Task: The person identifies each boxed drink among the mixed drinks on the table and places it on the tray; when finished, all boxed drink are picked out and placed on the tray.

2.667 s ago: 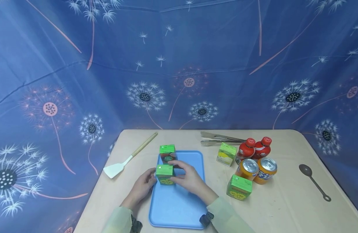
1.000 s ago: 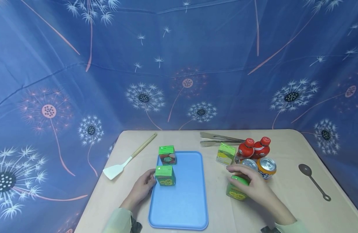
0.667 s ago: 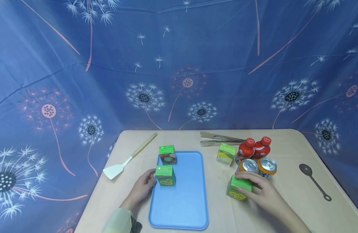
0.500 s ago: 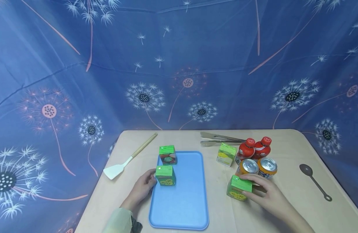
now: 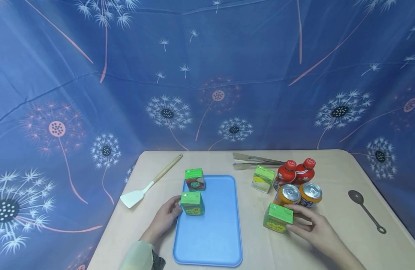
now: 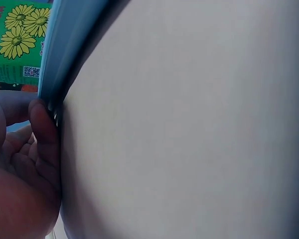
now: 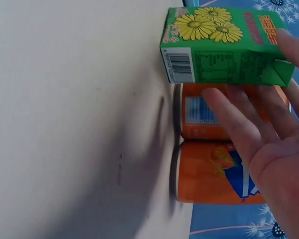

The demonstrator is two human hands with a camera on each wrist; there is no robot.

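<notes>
On the left rim of a blue tray (image 5: 207, 240), my left hand (image 5: 162, 219) pinches the edge, as its thumb (image 6: 44, 127) and a finger show in the left wrist view. Beside it on the tray stands a green chrysanthemum drink carton (image 5: 192, 203), with a dark-fronted green carton (image 5: 195, 179) behind. My right hand (image 5: 315, 227) is at the right side of another green chrysanthemum carton (image 5: 277, 217) standing on the table. Its fingers are spread and loosely bent around the corner, not closed on it; in the right wrist view, one fingertip overlaps the carton's top end.
Two orange cans (image 5: 310, 194) stand right behind the right carton, with two red bottles (image 5: 304, 171) farther back. Nearby are a yellow-green carton (image 5: 262, 179) and metal tongs (image 5: 254, 161). A white spatula (image 5: 134, 197) lies left; a dark spoon (image 5: 366, 212) lies far right.
My right hand has left the chrysanthemum carton on the tray and gone right to the table carton, then shifted slightly to that carton's right side. My left hand stays at the tray rim.
</notes>
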